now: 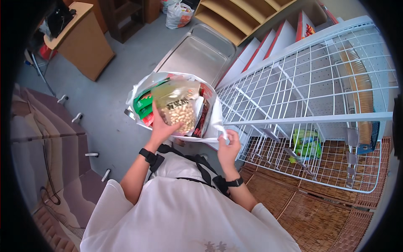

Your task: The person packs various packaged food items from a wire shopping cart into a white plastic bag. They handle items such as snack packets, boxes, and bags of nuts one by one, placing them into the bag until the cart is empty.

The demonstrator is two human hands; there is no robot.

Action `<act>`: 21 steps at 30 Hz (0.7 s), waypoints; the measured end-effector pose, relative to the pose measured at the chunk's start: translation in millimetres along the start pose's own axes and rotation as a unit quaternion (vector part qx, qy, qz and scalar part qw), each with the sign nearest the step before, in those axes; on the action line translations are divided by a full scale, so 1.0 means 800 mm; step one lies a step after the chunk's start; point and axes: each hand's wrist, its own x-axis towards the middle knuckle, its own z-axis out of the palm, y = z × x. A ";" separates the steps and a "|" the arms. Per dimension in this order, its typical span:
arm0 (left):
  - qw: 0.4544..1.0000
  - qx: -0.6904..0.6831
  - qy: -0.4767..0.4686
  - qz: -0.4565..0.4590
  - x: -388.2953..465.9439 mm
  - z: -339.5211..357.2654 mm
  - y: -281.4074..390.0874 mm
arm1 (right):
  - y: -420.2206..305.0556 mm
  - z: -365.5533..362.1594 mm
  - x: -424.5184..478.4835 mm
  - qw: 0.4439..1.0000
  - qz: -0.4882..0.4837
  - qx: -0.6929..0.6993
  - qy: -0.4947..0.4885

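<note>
A white plastic bag (217, 118) gapes in front of me, full of packaged goods. My left hand (162, 124) is inside its mouth, thumb and fingers spread around a clear pouch of pale nuts or beans (181, 115) that bears dark writing. Pinched between the fingers of my right hand (229, 146) is the bag's near right rim. Green packets (144, 102) lie along the bag's left side, with a red packet (148, 119) below them. Dark red packaging (204, 115) stands on the right of the pouch. The bag's bottom is hidden.
Beyond the bag is a grey metal folding chair (195, 52). White wire shelving (277, 91) rises close on the right, with green packets (307, 143) in its lower basket. A wooden desk (83, 44) and a filled plastic bag (178, 14) stand farther off. Purple-brown furniture (69, 138) is at left.
</note>
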 end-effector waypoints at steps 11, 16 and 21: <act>0.893 0.439 -0.099 -0.026 -0.013 0.095 -0.003 | -0.072 -0.008 -0.014 0.894 0.073 0.327 -0.296; 0.834 0.523 -0.162 -0.060 0.009 0.115 0.013 | -0.074 -0.002 -0.013 0.903 0.056 0.284 -0.316; 0.872 0.481 -0.088 -0.011 0.012 0.093 -0.010 | -0.060 -0.022 -0.001 0.931 0.092 0.250 -0.251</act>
